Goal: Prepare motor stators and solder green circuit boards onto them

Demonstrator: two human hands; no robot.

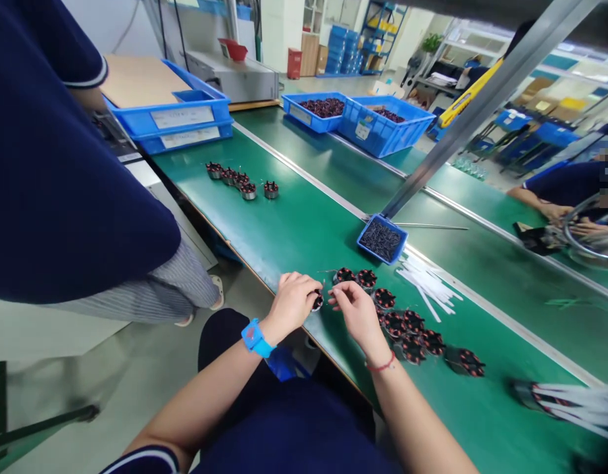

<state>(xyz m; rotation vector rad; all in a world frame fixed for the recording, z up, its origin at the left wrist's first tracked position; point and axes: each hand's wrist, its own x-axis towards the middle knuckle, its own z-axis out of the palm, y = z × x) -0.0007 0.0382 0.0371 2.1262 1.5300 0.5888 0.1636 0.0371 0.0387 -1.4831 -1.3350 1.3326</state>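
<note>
Head view: our left fingers (312,287) grasp a motor stator (318,303) under their tips, just left of our right fingers (340,291), which curl close; whether those pinch anything, we cannot tell.

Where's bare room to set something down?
The green table is bare between the far motor parts and small blue tray, and between the near rail and blue bins. Crowded beside the right hand: nearer motor parts, white strips.

We can read no text; white rectangular labels (182,117) on the stacked blue plastic trays (224,112) and deep blue plastic bin (400,135) are blurred.
</note>
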